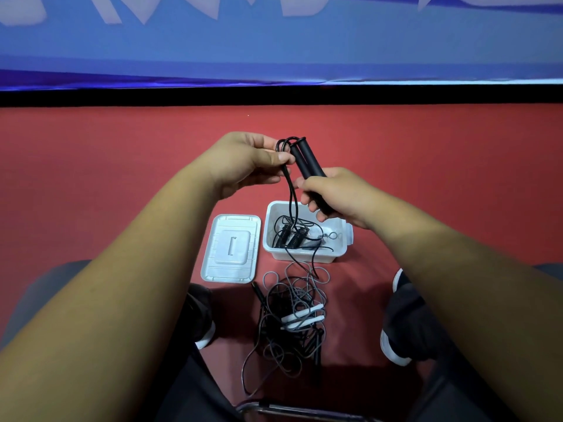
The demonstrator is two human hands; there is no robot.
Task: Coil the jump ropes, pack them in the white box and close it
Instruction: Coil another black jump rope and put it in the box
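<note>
My right hand [332,193] grips the two black handles [306,161] of a jump rope, held side by side above the white box [307,255]. My left hand [246,161] pinches the black cord [291,190] just below its loop near the handle tops. From there the cord hangs down past the box's near edge to the floor. Inside the box lies another black rope with ribbed handles [289,236]. A tangle of black and grey ropes with white handles [301,316] lies on the red floor in front of the box.
The white lid [231,248] lies flat on the floor left of the box. My two shoes [201,315] [399,324] flank the rope pile. A metal chair edge [292,411] shows at the bottom. A black-edged blue banner wall [274,56] bounds the far side.
</note>
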